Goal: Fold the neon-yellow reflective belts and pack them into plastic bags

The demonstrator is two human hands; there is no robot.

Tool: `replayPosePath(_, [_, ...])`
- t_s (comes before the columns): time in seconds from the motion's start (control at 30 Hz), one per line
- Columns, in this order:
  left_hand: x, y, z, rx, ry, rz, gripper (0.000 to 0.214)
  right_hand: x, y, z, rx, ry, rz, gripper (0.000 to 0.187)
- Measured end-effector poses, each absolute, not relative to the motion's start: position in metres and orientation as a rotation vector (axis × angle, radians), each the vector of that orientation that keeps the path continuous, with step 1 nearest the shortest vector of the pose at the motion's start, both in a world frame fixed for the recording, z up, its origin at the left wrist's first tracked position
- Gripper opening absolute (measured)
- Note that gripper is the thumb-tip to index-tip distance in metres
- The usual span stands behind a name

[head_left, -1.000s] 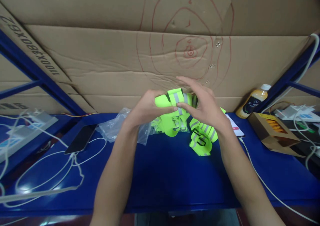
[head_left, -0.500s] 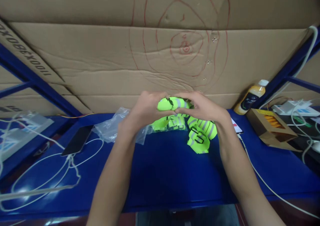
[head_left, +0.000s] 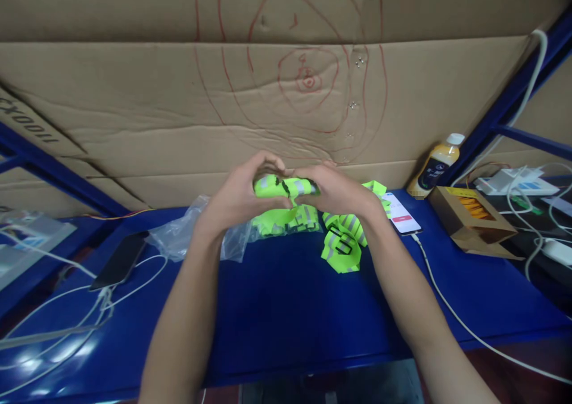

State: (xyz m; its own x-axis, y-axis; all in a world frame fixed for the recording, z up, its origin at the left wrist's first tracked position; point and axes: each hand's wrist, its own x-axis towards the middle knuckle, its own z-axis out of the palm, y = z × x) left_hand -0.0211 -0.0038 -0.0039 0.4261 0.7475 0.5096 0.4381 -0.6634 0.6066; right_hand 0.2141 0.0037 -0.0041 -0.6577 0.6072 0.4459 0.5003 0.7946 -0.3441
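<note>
A neon-yellow reflective safety vest (head_left: 298, 185), rolled into a bundle with grey stripes and black trim, is held up between both hands. My left hand (head_left: 243, 192) closes round its left end, thumb below and fingers above. On the right end, my right hand (head_left: 333, 189) grips in the same way. Behind and below them, more neon-yellow vests (head_left: 286, 222) lie on the blue table (head_left: 277, 308), partly in clear plastic. Another rolled vest (head_left: 343, 250) with a black buckle rests near my right forearm. The fingers' far sides are hidden.
Left of my hands lies a clear plastic bag (head_left: 176, 237), with a dark phone (head_left: 120, 261) and white cables beyond. To the right are a lit phone (head_left: 404, 213) on a cable, a juice bottle (head_left: 435, 168) and an open cardboard box (head_left: 476, 225). Cardboard (head_left: 156, 106) stands behind.
The view has turned a little to the right, so everything appears farther left. Both hands keep their hold on the rolled vest, which looks slightly turned. The lit phone shows more fully.
</note>
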Motion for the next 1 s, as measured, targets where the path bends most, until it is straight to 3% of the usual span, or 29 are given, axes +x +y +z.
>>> replayPosePath(0.17, [-0.036, 0.003, -0.005, 1.938, 0.983, 1.16, 0.075, 0.203, 0.002, -0.01, -0.838, -2.416, -0.082, 0.038])
replayPosePath(0.3, [-0.046, 0.002, -0.003, 1.861, 1.146, 1.162, 0.058, 0.194, 0.001, -0.014, -0.759, -2.309, -0.291, 0.046])
replayPosePath(0.47, [-0.042, 0.0, -0.003, 1.424, 0.97, 1.027, 0.05, 0.193, -0.001, -0.016, -0.551, -2.124, -0.39, 0.043])
replayPosePath(0.67, [-0.031, 0.003, -0.005, 1.15, 0.886, 1.155, 0.016, 0.191, 0.003, -0.018, -0.435, -1.973, -0.443, 0.044])
replayPosePath(0.73, [-0.033, 0.003, -0.005, 1.19, 0.867, 1.127, 0.021, 0.19, 0.008, -0.023, -0.403, -1.943, -0.494, 0.047])
replayPosePath(0.87, [-0.04, -0.004, -0.004, 1.266, 0.783, 1.022, 0.057, 0.186, 0.017, -0.036, -0.349, -1.854, -0.584, 0.048])
replayPosePath(1.0, [-0.037, -0.013, 0.002, 1.316, 0.702, 1.021, 0.052, 0.183, 0.017, -0.04, -0.384, -1.828, -0.565, 0.048])
